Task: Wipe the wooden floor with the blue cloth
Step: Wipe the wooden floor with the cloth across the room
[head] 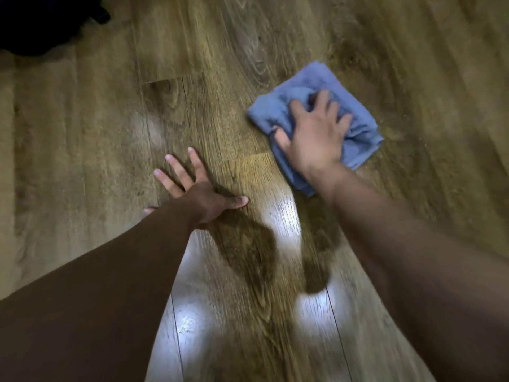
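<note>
A dark, blurred object (41, 20) is seen at the far upper left corner; its identity cannot be determined. The left hand (198, 191) is laid flat on the wooden floor (82, 133), fingers straight and splayed, thumb extended to the right, nothing grasped. Bright patches of reflected light (281, 216) are noted on the planks between the two forearms. To the right, the blue cloth (278, 108) is found bunched and folded on the floor, well apart from the left hand. It is pressed down by the right hand (316, 133), whose fingers are spread and slightly curled into the cloth folds.
</note>
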Motion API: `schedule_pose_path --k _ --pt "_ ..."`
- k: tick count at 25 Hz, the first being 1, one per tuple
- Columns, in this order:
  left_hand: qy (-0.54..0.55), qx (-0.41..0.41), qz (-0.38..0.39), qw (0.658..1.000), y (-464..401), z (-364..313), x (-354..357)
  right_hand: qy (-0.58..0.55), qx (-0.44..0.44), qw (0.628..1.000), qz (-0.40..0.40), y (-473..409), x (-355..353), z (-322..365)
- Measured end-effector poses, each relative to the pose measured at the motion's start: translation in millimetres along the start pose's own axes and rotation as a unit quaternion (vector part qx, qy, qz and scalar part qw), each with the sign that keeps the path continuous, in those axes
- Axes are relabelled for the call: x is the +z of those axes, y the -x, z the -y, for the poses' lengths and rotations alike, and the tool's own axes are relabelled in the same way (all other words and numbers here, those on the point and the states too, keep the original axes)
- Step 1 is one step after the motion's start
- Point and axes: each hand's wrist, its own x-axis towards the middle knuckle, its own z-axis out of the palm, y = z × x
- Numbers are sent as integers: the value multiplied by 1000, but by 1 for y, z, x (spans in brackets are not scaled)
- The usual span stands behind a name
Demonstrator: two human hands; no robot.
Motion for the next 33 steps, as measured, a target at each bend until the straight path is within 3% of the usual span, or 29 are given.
schedule_pose_path --k 5,15,20,23,33 --pt "-2 -9 -12 1000 3 -3 1 -21 -82 996 -28 52 3 17" --pt "14 2 -34 999 7 -2 4 -56 -61 996 -43 84 12 17" --pt "92 -38 -112 989 24 54 -20 -76 -62 994 -51 81 11 16" --pt "141 -106 -90 980 36 104 -25 -68 -67 994 -57 84 12 16" --pt "101 -95 -93 986 26 114 -21 -47 -57 997 -30 117 5 40"
